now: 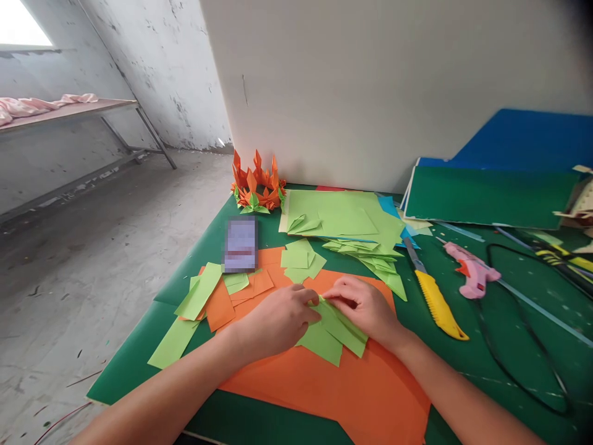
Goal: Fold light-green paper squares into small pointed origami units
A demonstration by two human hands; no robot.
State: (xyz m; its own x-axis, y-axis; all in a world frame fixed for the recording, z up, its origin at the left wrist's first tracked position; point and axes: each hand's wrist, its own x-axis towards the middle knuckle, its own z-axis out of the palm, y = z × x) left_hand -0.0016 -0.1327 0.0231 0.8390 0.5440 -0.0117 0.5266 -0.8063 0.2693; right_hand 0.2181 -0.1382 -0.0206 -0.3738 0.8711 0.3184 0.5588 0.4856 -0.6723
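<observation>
Both hands meet over light green paper pieces (324, 343) that lie on a large orange sheet (370, 402). My left hand (285, 315) has its fingers bent together at the far end of the pieces; what its fingertips pinch is partly hidden. Close beside it, my right hand (364, 306) pinches a folded green paper (349, 330) between thumb and fingers. Just beyond the hands rest small green squares (301, 259). Left of them are orange paper pieces (220, 306) and green strips (171, 343).
An orange paper crown (257, 185) and a blurred phone (239, 244) stand beyond. At right lie a yellow utility knife (438, 303), a pink glue gun (472, 269) with a looping black cord, and pliers (565, 256). Folded green leaves (356, 247) sit by green sheets (343, 210).
</observation>
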